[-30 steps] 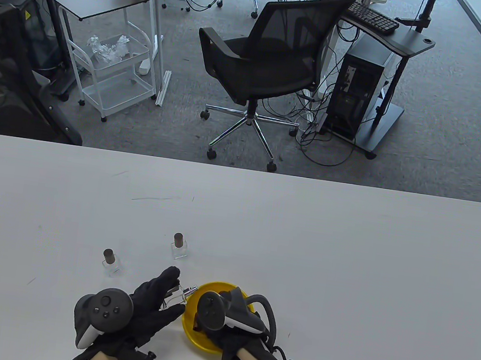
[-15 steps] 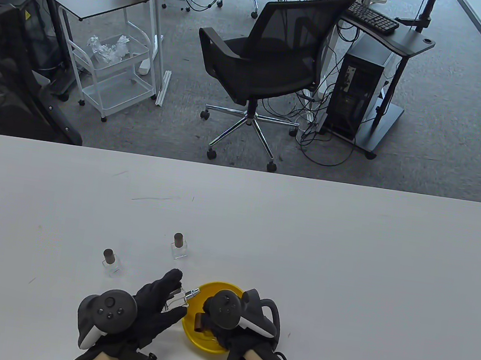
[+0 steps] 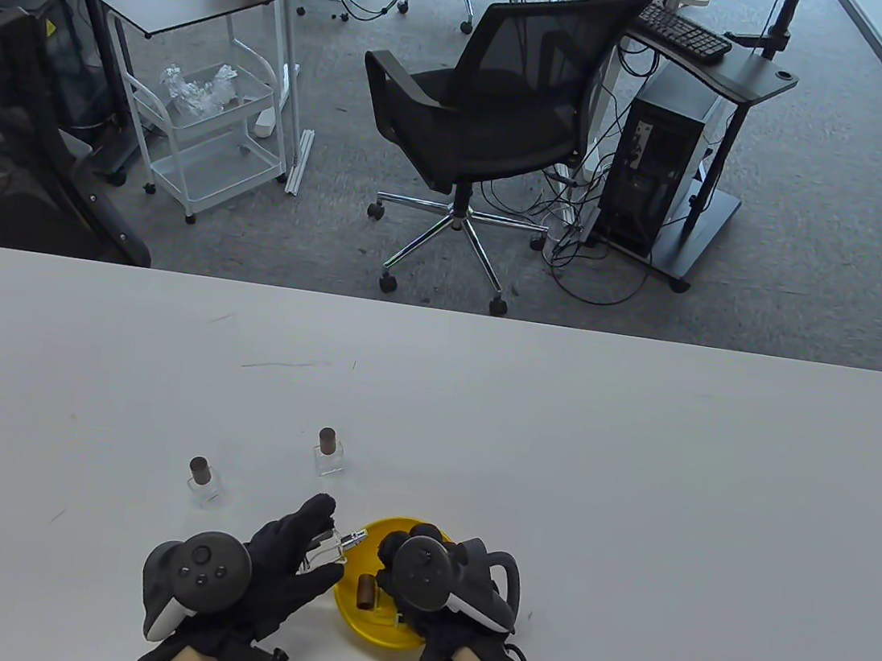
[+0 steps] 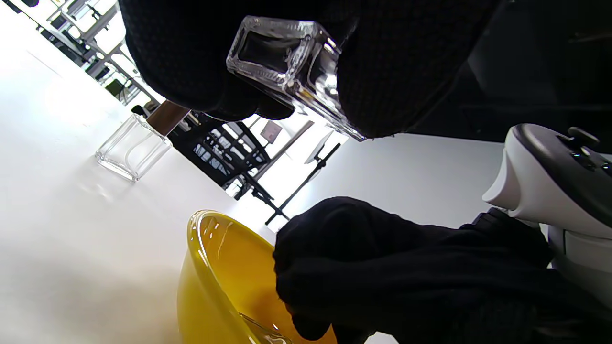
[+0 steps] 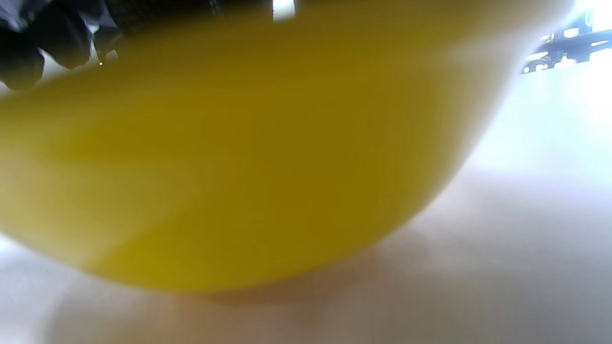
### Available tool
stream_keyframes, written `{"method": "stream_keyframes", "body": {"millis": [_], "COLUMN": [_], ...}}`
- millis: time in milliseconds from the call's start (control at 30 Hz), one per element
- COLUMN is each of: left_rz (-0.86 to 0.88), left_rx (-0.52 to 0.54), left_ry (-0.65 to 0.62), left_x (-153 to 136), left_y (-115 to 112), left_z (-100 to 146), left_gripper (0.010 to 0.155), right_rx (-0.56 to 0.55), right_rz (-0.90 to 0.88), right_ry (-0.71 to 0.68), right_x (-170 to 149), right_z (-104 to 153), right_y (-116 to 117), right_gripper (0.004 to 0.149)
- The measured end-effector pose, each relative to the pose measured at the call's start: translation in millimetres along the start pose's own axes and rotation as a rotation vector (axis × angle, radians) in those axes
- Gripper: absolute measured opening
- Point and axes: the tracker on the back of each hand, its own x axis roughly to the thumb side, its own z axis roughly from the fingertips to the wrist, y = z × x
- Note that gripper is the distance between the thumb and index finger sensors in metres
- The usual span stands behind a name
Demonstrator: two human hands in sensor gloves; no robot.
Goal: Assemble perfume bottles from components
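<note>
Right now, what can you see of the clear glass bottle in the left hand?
The clear square glass bottle has thick walls, looks empty and carries no brown cap; a silver sprayer sits on its neck. The left hand grips it between thumb and fingers, lifted off the white table, tilted with its neck toward the yellow bowl. Nothing else touches it.

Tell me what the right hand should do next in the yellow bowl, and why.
Probably pinch the brown cap lying in the yellow bowl and lift it. The left hand holds a glass bottle with its sprayer bare, while the right hand hovers over the bowl, seemingly holding nothing.
</note>
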Motion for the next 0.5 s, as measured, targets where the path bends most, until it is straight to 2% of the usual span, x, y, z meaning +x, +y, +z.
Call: {"method": "stream_keyframes", "body": {"millis": [300, 500], "left_rz": [0.061, 0.106], "left_rx": [-0.029, -0.055], "left_ry": [-0.005, -0.008], "left_x": [3, 5], "left_y": [-7, -13], "left_z": [0, 0], "left_gripper": [0.077, 0.077], "right_rx": [-0.188, -0.308], "right_rz": [-0.133, -0.197], "right_ry": [-0.019, -0.031], "right_x": [-7, -11], "right_z": [27, 40], "right_y": [-31, -43], "right_gripper": [0.04, 0.042]}}
